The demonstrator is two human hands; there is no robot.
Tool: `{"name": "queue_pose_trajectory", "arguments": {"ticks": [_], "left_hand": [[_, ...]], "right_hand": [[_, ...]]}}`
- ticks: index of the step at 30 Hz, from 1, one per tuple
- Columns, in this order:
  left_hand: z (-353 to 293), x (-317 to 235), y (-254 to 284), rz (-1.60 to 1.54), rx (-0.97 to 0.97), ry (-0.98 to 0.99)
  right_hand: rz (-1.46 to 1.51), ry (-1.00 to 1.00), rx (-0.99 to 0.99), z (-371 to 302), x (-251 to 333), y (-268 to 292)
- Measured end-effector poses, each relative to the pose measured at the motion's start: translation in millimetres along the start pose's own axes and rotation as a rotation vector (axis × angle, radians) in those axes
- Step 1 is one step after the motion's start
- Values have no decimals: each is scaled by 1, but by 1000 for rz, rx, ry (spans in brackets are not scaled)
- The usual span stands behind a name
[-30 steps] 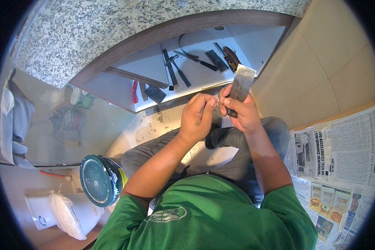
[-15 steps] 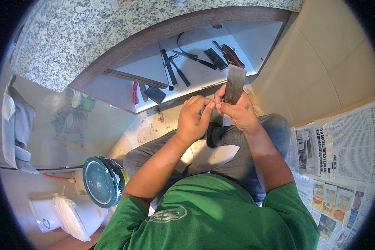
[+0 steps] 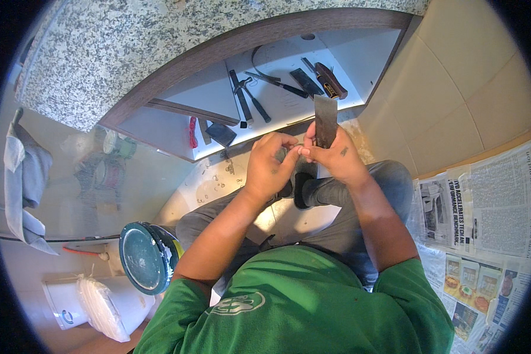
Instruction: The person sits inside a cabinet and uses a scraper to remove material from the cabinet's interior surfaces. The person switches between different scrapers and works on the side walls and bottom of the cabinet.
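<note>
My right hand [image 3: 342, 158] is closed around the lower part of a flat, grey, rectangular piece [image 3: 325, 118], which points away from me with its far end free. Close beside it, my left hand [image 3: 270, 166] has its fingers curled in and its thumb at the tips of my right thumb and fingers. Whatever may be pinched there is too small to make out. Both hands hover over my lap, in front of an open cabinet. Inside that cabinet lie a hammer [image 3: 255, 102], a black-handled tool [image 3: 291, 89], a dark flat block [image 3: 306, 81] and a brown-handled tool [image 3: 331, 81].
A speckled stone countertop [image 3: 130, 53] overhangs the cabinet [image 3: 360, 65]. At the cabinet's left front are a dark square block [image 3: 221, 134] and a red coil [image 3: 193, 132]. A lidded bucket [image 3: 143, 258] stands left; taped newspaper [image 3: 495, 206] covers the right side. Dark curled scraps [image 3: 227, 165] dot the floor.
The grey piece has shifted slightly left and stands straighter. My right hand has turned a little with it, and my left fingers have loosened somewhat.
</note>
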State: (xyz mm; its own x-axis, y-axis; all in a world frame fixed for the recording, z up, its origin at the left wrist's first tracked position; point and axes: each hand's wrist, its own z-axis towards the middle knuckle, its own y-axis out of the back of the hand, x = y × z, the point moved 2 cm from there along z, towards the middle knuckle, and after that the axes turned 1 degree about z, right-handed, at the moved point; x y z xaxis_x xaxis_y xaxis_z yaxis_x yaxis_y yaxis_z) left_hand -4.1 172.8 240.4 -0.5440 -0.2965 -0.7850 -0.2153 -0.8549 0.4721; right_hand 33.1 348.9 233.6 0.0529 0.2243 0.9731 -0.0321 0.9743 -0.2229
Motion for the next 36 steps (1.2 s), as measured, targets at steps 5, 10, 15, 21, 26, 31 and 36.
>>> {"name": "queue_pose_trajectory", "arguments": {"ticks": [5,10,15,21,26,31,36], "left_hand": [[0,20,-1,-135,2,143],[1,26,-3,-250,59,254],[2,27,-3,-264,45,271],[1,30,-5,-301,36,287],[0,29,-5,-282,26,288],[0,23,-6,-199,-38,213],[-3,17,-8,-138,-71,239]], "right_hand": [[117,-65,68,0,1,3],[424,-68,183,0,-2,5],[459,-44,173,0,-3,8],[403,-32,132,1,-1,8],[362,-36,113,0,1,8],[269,-32,45,0,2,8],[141,-16,2,1,5,3]]}}
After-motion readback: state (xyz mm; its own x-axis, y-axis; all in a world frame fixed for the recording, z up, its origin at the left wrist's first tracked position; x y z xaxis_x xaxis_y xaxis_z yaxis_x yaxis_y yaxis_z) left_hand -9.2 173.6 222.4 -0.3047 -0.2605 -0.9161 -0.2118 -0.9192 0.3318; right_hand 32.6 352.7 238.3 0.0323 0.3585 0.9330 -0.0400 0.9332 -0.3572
